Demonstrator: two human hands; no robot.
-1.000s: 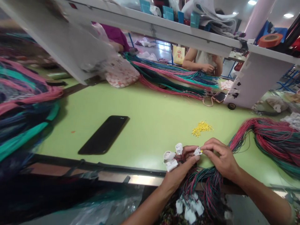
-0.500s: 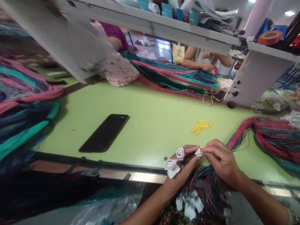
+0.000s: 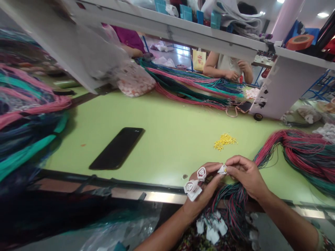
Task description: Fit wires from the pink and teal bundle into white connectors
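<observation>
Barely past the steel edge [image 3: 162, 197], left hand [image 3: 206, 188] and right hand [image 3: 247, 176] pinch a connector [image 3: 222, 169].

The left hand [image 3: 206, 190] and right hand [image 3: 247, 174] are bare, with a patterned sleeve [image 3: 324, 241] past the right wrist [image 3: 267, 197].

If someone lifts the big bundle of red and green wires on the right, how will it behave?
The bundle of red and green wires will probably flop: its thin strands splay loosely over the green table. It likely feels light for its bulk, and strands may snag.
</observation>
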